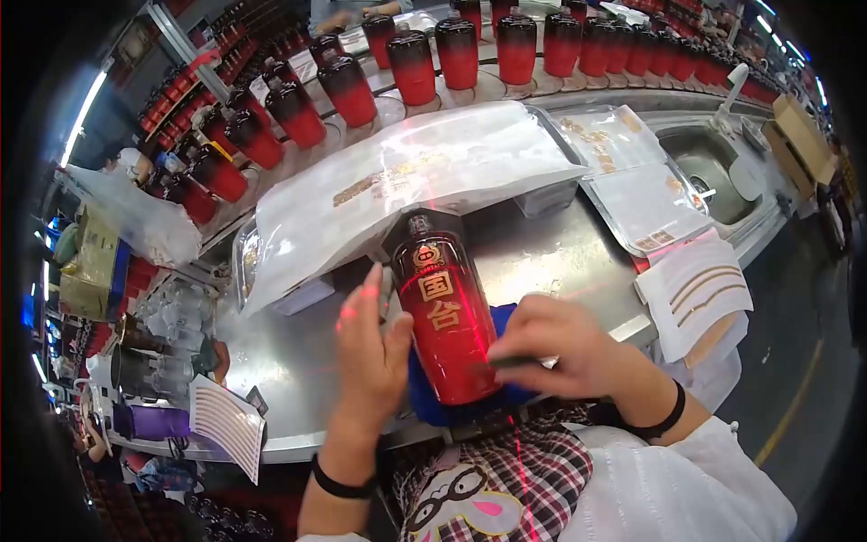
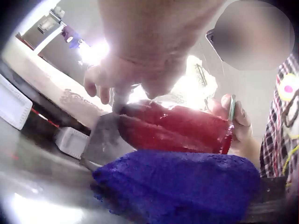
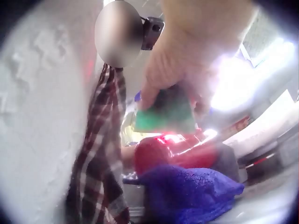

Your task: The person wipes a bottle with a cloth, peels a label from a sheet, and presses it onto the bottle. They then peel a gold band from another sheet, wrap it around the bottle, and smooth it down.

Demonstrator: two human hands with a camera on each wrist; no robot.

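Note:
A red bottle (image 1: 452,334) with a black shoulder and gold characters lies neck away from me on a blue cloth (image 2: 182,186). My left hand (image 1: 368,348) is at its left side, fingers extended toward the neck and thumb apart, close by the glass. Something small and dark grey shows by those fingers. In my right hand (image 1: 560,348) I pinch a flat green scraper (image 3: 166,116) with a dark upper part, held over the bottle's lower right side. Motion blurs this hand and the scraper. Behind the bottle's neck stands a dark angled support (image 2: 105,135).
White sheets with gold decals (image 1: 397,176) cover a raised tray behind the bottle. Strip decals (image 1: 709,294) lie at right, another decal sheet (image 1: 226,425) at left. Bottles (image 1: 411,68) line a curved conveyor at the back. A sink (image 1: 713,167) is at far right.

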